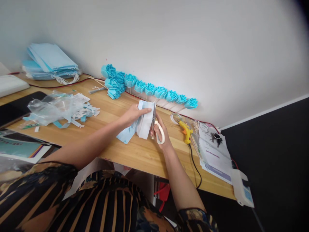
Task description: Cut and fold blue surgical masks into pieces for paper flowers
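Observation:
My left hand is closed on a folded face mask, light blue with a white side, its thumb lying on top. In my right hand are scissors with white handles. Their blades point away from me and stand along the mask's right edge; whether they are cutting into it I cannot tell. Another light blue piece hangs below my left hand, partly hidden behind the mask. Both hands are just above the wooden table.
Blue handmade flowers line the wall. A stack of blue masks sits back left, with plastic wrap and cut scraps nearer. A yellow glue gun with a black cord, papers and keys lie right.

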The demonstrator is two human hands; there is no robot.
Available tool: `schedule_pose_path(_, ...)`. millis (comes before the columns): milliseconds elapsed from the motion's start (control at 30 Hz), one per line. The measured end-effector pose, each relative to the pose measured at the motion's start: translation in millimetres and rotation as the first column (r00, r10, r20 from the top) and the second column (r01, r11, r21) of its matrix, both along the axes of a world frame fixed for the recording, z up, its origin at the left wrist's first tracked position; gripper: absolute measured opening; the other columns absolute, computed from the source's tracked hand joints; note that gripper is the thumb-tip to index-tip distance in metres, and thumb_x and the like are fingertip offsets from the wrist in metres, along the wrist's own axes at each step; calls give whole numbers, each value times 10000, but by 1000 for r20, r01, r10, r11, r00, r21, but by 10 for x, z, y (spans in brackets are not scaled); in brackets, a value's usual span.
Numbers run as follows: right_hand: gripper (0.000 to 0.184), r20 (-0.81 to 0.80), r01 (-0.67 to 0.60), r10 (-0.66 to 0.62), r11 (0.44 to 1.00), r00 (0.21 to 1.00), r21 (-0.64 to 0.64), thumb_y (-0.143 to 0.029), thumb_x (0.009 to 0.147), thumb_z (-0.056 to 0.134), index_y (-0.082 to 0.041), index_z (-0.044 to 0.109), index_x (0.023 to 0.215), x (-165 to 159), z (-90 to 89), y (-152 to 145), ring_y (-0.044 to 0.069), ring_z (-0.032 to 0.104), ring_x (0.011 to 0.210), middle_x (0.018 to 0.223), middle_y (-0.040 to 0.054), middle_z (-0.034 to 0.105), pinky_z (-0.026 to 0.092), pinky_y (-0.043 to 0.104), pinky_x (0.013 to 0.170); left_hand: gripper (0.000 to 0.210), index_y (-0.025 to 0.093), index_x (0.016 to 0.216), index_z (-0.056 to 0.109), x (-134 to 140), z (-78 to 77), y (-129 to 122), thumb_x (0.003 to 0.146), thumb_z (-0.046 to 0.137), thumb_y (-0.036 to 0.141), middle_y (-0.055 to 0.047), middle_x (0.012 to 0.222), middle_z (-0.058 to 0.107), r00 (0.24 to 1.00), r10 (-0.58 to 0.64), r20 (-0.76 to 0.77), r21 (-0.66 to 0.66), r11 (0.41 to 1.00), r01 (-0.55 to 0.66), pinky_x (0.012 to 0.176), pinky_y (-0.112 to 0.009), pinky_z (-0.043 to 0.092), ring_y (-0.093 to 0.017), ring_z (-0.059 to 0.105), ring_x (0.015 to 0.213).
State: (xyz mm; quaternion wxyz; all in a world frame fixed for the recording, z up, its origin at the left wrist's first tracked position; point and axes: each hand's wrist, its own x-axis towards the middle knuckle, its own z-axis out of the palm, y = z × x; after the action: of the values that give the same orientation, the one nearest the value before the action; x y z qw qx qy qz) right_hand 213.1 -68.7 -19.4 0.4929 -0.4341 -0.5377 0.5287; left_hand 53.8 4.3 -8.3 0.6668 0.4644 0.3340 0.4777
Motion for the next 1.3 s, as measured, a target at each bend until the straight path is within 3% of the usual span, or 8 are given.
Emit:
schedule_pose_path(833,983,-22,55,-56,998,998,-37,-638,703,742,-242,358,1516,-3,-20,0,75,417,420,523,-100,466,348,194,390,329,97,889,727,5,-27,11,692,822,344,-94,861,745,998,-36,48,-26,999,38,737,-306,523,-183,670,723)
schedule_pose_path(1300,947,-77,45,-47,999,996,-29,-549,737,760,-236,337,1525,-24,-21,1,60,395,406,531,-108,476,342,189,393,290,109,866,709,4,-24,10,706,810,329,-73,836,729,999,-27,39,-18,999,28,710,-279,502,-163,648,711)
